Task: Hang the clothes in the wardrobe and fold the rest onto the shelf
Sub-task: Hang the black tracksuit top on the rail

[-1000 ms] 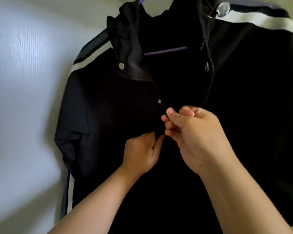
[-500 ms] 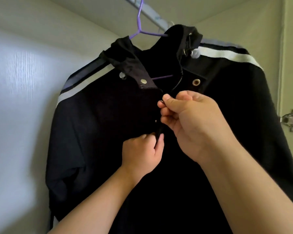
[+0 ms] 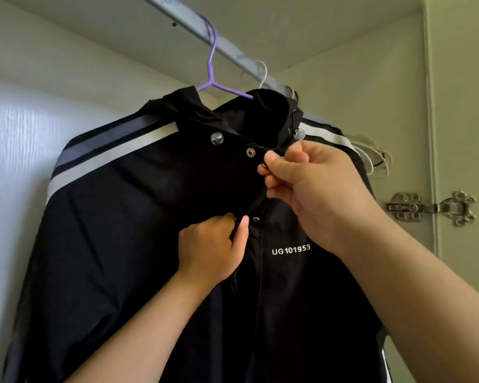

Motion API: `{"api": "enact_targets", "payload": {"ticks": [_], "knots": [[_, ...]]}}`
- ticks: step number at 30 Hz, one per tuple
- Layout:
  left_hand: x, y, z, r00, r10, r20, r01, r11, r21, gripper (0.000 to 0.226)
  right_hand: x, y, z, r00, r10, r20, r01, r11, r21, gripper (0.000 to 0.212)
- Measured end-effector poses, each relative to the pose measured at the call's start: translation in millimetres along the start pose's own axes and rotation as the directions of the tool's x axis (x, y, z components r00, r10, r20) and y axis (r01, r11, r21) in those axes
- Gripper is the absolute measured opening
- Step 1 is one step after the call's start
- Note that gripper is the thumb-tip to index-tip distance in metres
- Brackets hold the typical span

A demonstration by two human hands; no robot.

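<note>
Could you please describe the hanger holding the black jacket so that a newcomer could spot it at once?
Look up at the silver metal rail under the wardrobe's ceiling. A thin purple hanger hooks over it, carrying the black jacket with pale shoulder stripes. The other hangers farther along are white or beige.

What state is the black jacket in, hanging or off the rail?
Hanging: the black jacket sits on the purple hanger, hooked over the rail. The left hand and right hand pinch its front.

jacket 1 [image 3: 122, 244] | purple hanger 1 [image 3: 211, 64] | rail 1 [image 3: 234, 53] | hinge 1 [image 3: 432, 208] | left hand 1 [image 3: 213, 250] | right hand 1 [image 3: 315, 194]
</note>
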State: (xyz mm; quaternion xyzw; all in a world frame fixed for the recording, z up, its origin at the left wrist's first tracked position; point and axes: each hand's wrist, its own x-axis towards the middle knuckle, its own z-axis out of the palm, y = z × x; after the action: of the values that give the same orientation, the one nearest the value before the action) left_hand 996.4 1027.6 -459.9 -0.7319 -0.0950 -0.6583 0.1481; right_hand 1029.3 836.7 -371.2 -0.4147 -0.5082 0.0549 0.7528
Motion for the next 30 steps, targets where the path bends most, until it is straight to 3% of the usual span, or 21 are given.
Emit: {"api": "enact_targets", "payload": {"ticks": [3, 5, 8, 11, 14, 17, 19, 22, 24, 27, 30], "knots": [[12, 2, -22, 0.999, 0.032, -0.034, -0.036, 0.994, -0.107, 0.042, -1, 2, -8, 0.989, -0.149, -0.015, 0.132, 0.915, -0.380, 0.037], [29, 2, -40, 0.987, 0.080, -0.142, -0.105, 0.978, -0.183, 0.037, -1, 0, -14, 0.959, -0.277, -0.054, 0.164, 0.704, -0.691, 0.040], [62, 2, -67, 0.944, 0.136, -0.299, -0.221, 0.937, -0.271, 0.030, -3, 0, -15, 0.924, -0.381, -0.015, 0.200, 0.516, -0.833, 0.042], [93, 3, -91, 0.937, 0.237, -0.257, -0.298, 0.927, -0.230, 0.041, 0, -2, -17, 0.910, -0.404, 0.091, 0.319, 0.544, -0.776, 0.044], [113, 1, -109, 0.952, 0.305, 0.000, -0.304, 0.948, -0.096, 0.034, -1, -7, -20, 0.882, -0.378, 0.281, 0.454, 0.522, -0.722, 0.047], [126, -2, -123, 0.942, 0.179, 0.283, -0.138, 0.978, -0.157, 0.020, 0, -10, -20, 0.864, -0.338, 0.373, 0.499, 0.475, -0.725, 0.036], [131, -5, -129, 0.920, 0.096, 0.379, -0.018, 0.979, -0.202, 0.018, 3, -16, -19, 0.871, -0.287, 0.398, 0.490, 0.538, -0.686, 0.026], [138, -8, -139, 0.893, 0.048, 0.448, 0.057, 0.974, -0.217, 0.019, 7, -23, -14, 0.864, -0.192, 0.466, 0.470, 0.641, -0.607, 0.045], [142, -8, -146, 0.862, 0.035, 0.506, 0.100, 0.966, -0.239, 0.020, 12, -23, -7, 0.846, -0.246, 0.473, 0.517, 0.601, -0.610, 0.040], [147, -6, -155, 0.833, 0.032, 0.553, 0.164, 0.939, -0.301, 0.019, 18, -18, 0, 0.830, -0.376, 0.413, 0.558, 0.584, -0.589, 0.017], [150, -4, -162, 0.766, 0.031, 0.642, 0.321, 0.847, -0.424, 0.015, 20, -16, 5, 0.765, -0.503, 0.401, 0.634, 0.484, -0.602, 0.013]]}}
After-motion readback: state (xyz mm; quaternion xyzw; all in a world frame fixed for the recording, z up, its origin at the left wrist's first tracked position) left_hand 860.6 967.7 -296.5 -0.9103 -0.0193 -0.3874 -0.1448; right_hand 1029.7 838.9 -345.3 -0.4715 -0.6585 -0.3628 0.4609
